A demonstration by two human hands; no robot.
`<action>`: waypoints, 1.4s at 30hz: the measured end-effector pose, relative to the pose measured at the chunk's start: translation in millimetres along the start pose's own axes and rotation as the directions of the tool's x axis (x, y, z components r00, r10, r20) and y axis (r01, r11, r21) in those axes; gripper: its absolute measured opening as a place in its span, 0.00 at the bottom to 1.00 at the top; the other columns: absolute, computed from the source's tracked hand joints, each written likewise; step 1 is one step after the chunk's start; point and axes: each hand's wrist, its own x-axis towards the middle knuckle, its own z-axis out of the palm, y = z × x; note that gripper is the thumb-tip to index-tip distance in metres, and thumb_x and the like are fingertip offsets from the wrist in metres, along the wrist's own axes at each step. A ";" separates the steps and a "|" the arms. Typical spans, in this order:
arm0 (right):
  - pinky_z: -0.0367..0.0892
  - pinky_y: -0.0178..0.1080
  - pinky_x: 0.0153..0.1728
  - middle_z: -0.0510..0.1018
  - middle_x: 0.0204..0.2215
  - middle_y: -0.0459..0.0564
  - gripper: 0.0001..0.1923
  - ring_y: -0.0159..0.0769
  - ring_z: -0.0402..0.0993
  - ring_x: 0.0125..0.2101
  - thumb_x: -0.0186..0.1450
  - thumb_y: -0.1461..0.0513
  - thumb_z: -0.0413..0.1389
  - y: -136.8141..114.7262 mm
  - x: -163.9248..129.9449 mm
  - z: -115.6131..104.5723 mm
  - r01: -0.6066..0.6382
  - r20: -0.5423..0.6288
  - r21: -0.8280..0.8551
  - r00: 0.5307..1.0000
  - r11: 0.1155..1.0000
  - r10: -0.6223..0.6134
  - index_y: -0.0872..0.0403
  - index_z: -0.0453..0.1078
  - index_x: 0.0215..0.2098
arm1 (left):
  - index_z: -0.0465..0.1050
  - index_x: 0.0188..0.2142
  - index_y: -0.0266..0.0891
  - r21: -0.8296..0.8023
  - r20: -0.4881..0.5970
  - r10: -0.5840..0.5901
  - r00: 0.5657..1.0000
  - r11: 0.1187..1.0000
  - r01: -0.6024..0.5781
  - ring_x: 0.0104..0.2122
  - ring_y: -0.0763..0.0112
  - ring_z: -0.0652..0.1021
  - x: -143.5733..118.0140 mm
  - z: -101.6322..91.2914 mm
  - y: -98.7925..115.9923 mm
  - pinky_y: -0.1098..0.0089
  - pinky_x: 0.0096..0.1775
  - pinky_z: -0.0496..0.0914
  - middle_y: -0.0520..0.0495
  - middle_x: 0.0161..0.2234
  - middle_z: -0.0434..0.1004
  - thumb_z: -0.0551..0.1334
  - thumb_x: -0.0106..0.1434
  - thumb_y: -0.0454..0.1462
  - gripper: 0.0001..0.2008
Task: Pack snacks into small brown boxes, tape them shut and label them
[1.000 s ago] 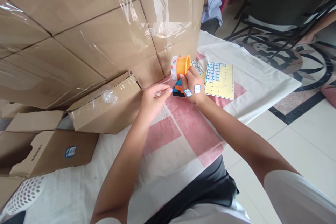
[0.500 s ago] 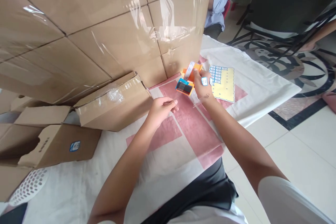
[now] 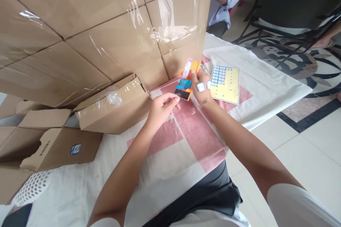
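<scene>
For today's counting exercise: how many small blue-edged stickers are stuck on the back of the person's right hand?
2: one sticker near the middle of the right hand, another just right of it. More may be hidden underneath.

An orange and blue tape dispenser [image 3: 187,79] with a white roll; a pale yellow sticker sheet [image 3: 225,84] bearing blue-and-white labels; brown cardboard boxes [image 3: 112,42]; a white cloth [image 3: 255,74] with pink rectangles.

orange tape dispenser [image 3: 187,79] | blue-black front, white roll | tilted, held above pink-checked cloth, near cartons
</scene>
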 end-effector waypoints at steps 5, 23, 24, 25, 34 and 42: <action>0.61 0.38 0.33 0.69 0.32 0.48 0.18 0.34 0.66 0.30 0.75 0.58 0.50 -11.7 -19.7 28.6 0.124 0.212 -0.315 0.976 0.941 -0.057 0.52 0.60 0.27 | 0.75 0.28 0.40 0.076 0.148 0.009 0.989 0.997 -0.020 0.21 0.76 0.69 -21.6 4.9 35.5 0.72 0.27 0.62 0.52 0.23 0.76 0.61 0.68 0.45 0.15; 0.59 0.40 0.32 0.69 0.32 0.49 0.20 0.36 0.64 0.29 0.77 0.55 0.47 -17.2 -25.0 30.0 0.109 0.172 -0.353 0.984 0.929 -0.050 0.51 0.59 0.27 | 0.69 0.21 0.42 0.757 0.077 -0.187 0.979 0.650 0.065 0.31 0.51 0.79 -31.7 52.1 15.3 0.63 0.31 0.63 0.41 0.25 0.76 0.61 0.66 0.50 0.20; 0.58 0.39 0.32 0.68 0.32 0.49 0.19 0.35 0.64 0.29 0.76 0.56 0.47 -16.3 -24.6 29.6 0.108 0.175 -0.349 0.983 0.931 -0.048 0.51 0.59 0.26 | 0.68 0.20 0.42 0.717 0.131 -0.188 0.973 0.696 0.038 0.30 0.54 0.79 -33.0 46.9 18.3 0.64 0.31 0.63 0.42 0.25 0.77 0.61 0.66 0.48 0.21; 0.58 0.39 0.32 0.68 0.31 0.48 0.20 0.35 0.64 0.29 0.76 0.56 0.47 -15.2 -24.0 29.0 0.098 0.173 -0.351 0.984 0.931 -0.039 0.51 0.58 0.26 | 0.67 0.20 0.42 0.650 0.200 -0.203 0.959 0.759 0.025 0.29 0.57 0.79 -34.7 40.9 22.9 0.65 0.30 0.63 0.44 0.24 0.77 0.62 0.65 0.47 0.20; 0.56 0.39 0.32 0.68 0.31 0.48 0.19 0.35 0.63 0.29 0.76 0.57 0.48 -14.9 -20.4 27.0 0.009 0.155 -0.379 0.987 0.925 0.053 0.51 0.58 0.26 | 0.73 0.27 0.39 -0.008 0.415 -0.180 0.892 0.980 0.201 0.19 0.76 0.72 -34.3 42.3 32.1 0.72 0.24 0.66 0.49 0.25 0.80 0.63 0.66 0.44 0.14; 0.57 0.39 0.32 0.69 0.31 0.49 0.20 0.35 0.64 0.30 0.76 0.55 0.47 -18.3 -23.9 25.0 0.016 0.167 -0.366 0.985 0.930 0.049 0.50 0.56 0.26 | 0.71 0.21 0.39 0.178 0.311 -0.336 0.889 0.939 0.293 0.17 0.72 0.73 -20.4 68.1 5.6 0.70 0.24 0.66 0.48 0.20 0.78 0.63 0.64 0.55 0.25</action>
